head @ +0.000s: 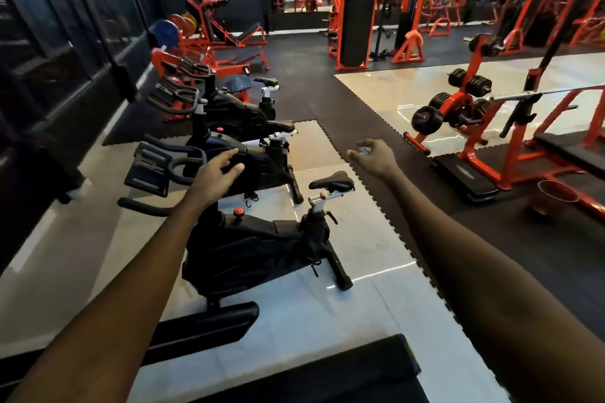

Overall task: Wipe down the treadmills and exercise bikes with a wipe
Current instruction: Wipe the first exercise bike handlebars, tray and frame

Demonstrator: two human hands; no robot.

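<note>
A row of black exercise bikes stands on white floor tiles along the left. The nearest bike (248, 249) is right below my arms, its saddle (332, 180) pointing right and its handlebar (144, 206) to the left. My left hand (217, 175) hovers above this bike with relaxed fingers and holds nothing. A second bike (258, 160) stands just behind it. My right hand (373, 155) is stretched out over the floor to the right of the saddle, and its fingers pinch a small pale wipe (364, 150).
More bikes (235, 108) stand further back on the left beside a dark glass wall (65, 26). A red dumbbell rack (458, 98) and a red bench press frame (523, 147) fill the right. A dark treadmill edge (327, 370) lies at the bottom.
</note>
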